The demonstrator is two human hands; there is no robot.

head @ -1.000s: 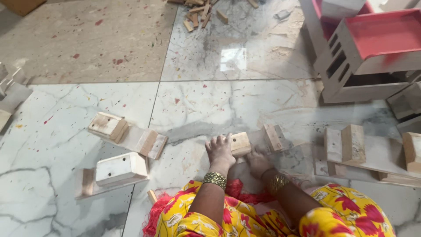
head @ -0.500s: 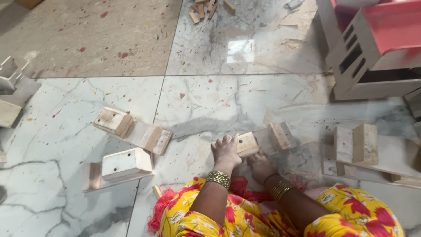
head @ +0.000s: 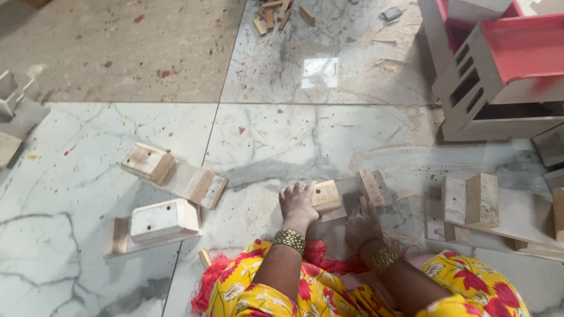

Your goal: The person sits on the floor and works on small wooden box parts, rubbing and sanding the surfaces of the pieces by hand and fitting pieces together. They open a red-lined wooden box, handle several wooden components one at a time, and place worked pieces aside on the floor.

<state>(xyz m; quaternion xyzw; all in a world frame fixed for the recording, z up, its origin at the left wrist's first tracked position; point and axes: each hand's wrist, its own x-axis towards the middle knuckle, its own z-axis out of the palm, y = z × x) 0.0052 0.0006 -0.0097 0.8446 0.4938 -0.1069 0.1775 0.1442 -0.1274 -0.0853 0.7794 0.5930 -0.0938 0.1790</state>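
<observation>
Wooden piece point(head: 352, 196), a flat pale board with two small blocks standing on it, lies on the marble floor point(head: 282, 147) just in front of the person's knees. The left hand point(head: 298, 202) presses down at its near end, fingers curled against the left block point(head: 326, 195) and touching it; the right hand point(head: 361, 222) lies flat on the board between the blocks, fingers spread, gripping nothing that I can see. Polished stone gives little friction, so I judge the board could skid away if the push comes more sideways than downward, and a fingertip beside the block could get pinched. Raw timber edges look rough and might splinter. Similar assemblies lie around: one point(head: 173, 174) to the left with two blocks on a greyish strip, another point(head: 155, 223) nearer, painted whitish, and one point(head: 487, 205) to the right. Scrap offcuts point(head: 276, 12) sit far off, and a pink-and-grey slotted box point(head: 499, 64) stands at upper right. Gold bangles point(head: 289, 239) ring both wrists above a yellow floral garment point(head: 252, 293).
</observation>
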